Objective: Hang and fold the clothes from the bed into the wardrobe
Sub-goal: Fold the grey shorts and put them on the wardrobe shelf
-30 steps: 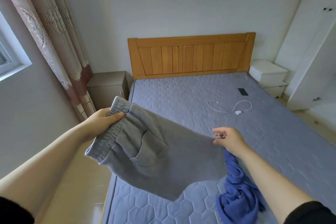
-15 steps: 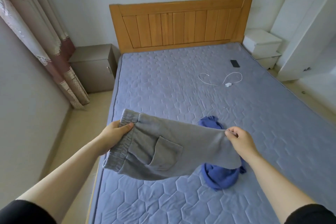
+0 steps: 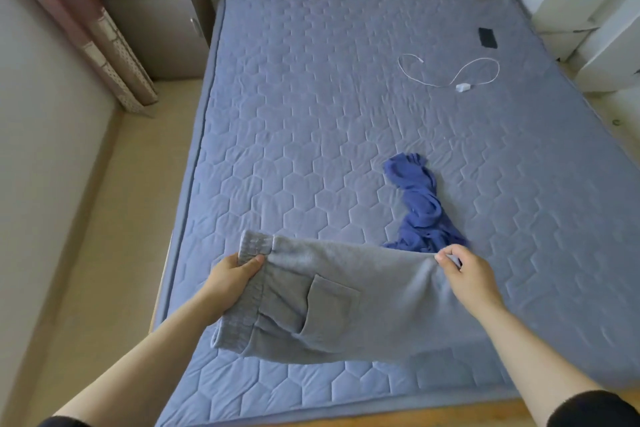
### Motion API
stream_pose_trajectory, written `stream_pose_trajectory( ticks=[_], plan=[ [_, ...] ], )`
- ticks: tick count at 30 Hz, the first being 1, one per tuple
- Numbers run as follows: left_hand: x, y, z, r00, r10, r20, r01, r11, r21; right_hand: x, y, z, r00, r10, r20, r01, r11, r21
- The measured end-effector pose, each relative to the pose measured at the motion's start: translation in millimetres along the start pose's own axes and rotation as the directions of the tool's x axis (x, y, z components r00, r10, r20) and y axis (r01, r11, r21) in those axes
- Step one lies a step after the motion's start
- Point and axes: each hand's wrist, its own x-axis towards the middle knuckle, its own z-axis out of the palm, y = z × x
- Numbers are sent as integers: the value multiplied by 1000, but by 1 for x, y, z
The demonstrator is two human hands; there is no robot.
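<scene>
I hold the grey shorts stretched over the bed near its foot edge, my left hand clamped on the ribbed waistband, my right hand pinching the hem; a patch pocket faces up. Just beyond the shorts lies a crumpled blue garment, with open mattress further up the bed.

Garments: two — grey shorts, blue garment
Hands: two
Nightstands: two
Cable: one
Phone: one

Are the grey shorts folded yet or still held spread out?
Spread: grey shorts stretched between left hand and right hand, pocket showing.
</scene>
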Motion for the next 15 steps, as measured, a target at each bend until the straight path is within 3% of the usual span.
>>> stream_pose_trajectory(
  ticks=[8, 15],
  plan=[
    [57, -96, -39, 974, -130, -186, 127, 992, -24, 40, -17, 135, 976, 31, 217, -15, 997, -73],
    [130, -147, -92, 921, -108, -374, 118, 993, 6, 94, -77, 257, 964, -46, 261, 93, 981, -169]
  ],
)
